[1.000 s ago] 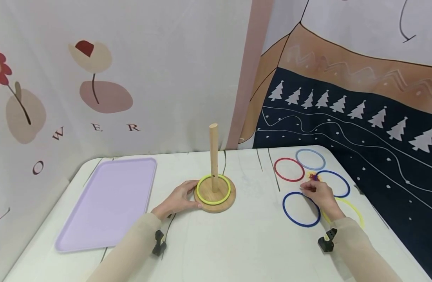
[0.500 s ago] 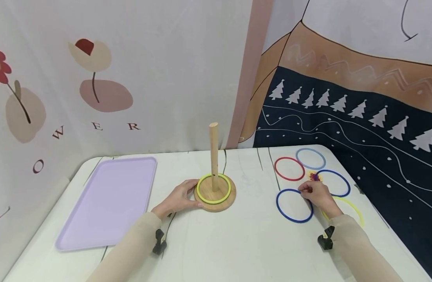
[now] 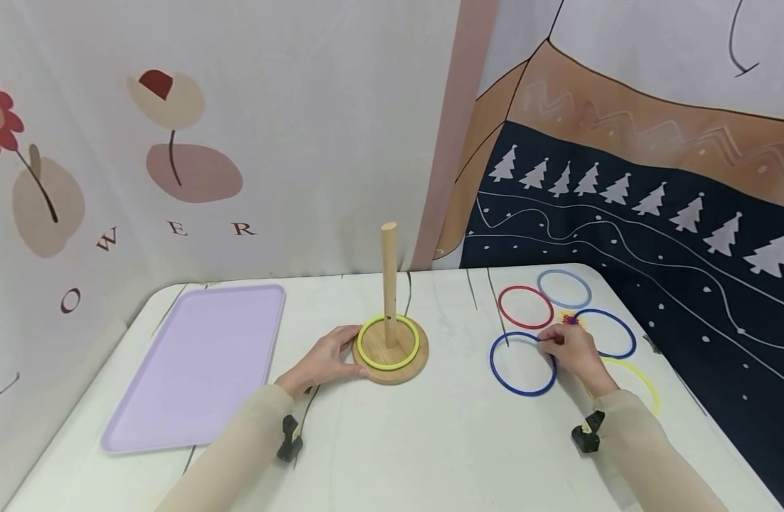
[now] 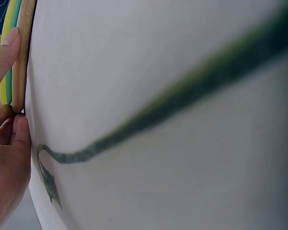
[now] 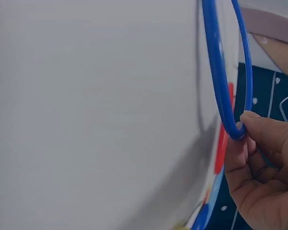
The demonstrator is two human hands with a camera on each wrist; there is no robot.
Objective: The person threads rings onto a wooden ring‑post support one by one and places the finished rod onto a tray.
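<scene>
A wooden peg stand stands mid-table with a yellow-green ring around its post, low on the round base. My left hand grips the base's left edge between thumb and fingers. In the left wrist view, a green ring shows between the yellow ring and the wooden base. At the right, my right hand pinches a dark blue ring by its right edge. The right wrist view shows thumb and fingertips on this blue ring, raised off the tabletop.
Right of the stand lie a red ring, a light blue ring, another dark blue ring and a yellow ring, partly behind my right hand. A lilac tray lies at the left. A printed cloth backdrop rises behind the table.
The dark blue ring in my right hand has moved left and slightly away from me, off the table. My left hand and the stand stay put.
</scene>
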